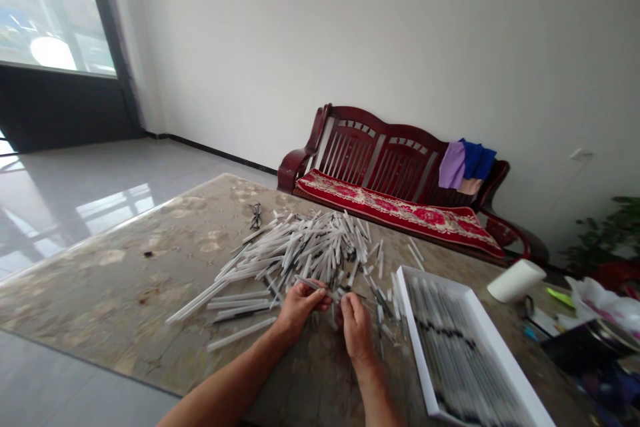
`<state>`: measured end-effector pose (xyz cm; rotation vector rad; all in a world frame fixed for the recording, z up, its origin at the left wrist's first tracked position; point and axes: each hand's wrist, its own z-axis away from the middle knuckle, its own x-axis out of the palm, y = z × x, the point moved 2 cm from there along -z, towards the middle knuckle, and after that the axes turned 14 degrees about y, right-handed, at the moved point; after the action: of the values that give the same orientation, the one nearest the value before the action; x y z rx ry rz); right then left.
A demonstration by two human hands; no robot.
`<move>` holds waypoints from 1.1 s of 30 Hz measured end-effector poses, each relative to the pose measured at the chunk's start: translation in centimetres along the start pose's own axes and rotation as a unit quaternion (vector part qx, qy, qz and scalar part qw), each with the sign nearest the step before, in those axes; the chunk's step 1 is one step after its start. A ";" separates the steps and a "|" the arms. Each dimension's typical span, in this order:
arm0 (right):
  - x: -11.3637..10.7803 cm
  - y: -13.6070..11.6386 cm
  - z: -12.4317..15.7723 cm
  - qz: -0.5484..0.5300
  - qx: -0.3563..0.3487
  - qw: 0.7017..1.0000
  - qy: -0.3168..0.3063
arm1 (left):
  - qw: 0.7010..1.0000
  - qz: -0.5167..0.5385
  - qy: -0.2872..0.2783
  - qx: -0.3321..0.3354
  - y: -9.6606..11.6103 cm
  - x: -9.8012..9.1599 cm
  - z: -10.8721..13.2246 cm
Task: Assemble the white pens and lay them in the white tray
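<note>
A big heap of white pen barrels and black refills (300,247) lies spread across the marble table (125,280). My left hand (299,307) is at the heap's near edge, fingers curled around a white pen barrel (314,283). My right hand (356,325) is right beside it, fingers pinched on a small pen part that meets the barrel's end. A white tray (480,347) filled with rows of assembled pens sits just right of my right hand.
A pair of glasses (255,215) lies on the table's far side. A white roll (515,280), a dark container and clutter (590,340) sit at the right. A red wooden bench (395,180) with cloths stands by the wall behind.
</note>
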<state>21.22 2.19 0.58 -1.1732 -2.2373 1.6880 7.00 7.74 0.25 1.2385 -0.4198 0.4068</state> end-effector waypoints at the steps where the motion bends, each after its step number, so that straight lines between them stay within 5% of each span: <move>1: 0.0 0.1 0.0 0.006 0.005 1.000 -0.004 | 1.000 -0.001 0.000 0.000 0.0 0.0 0.0; 33: 0.0 -0.3 0.0 0.007 -0.023 0.999 -0.044 | 0.998 -0.061 0.018 0.019 0.7 0.2 0.3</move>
<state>21.05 2.11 0.87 -1.1497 -2.3367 1.7342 6.79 7.65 1.06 1.2842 -0.3054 0.3322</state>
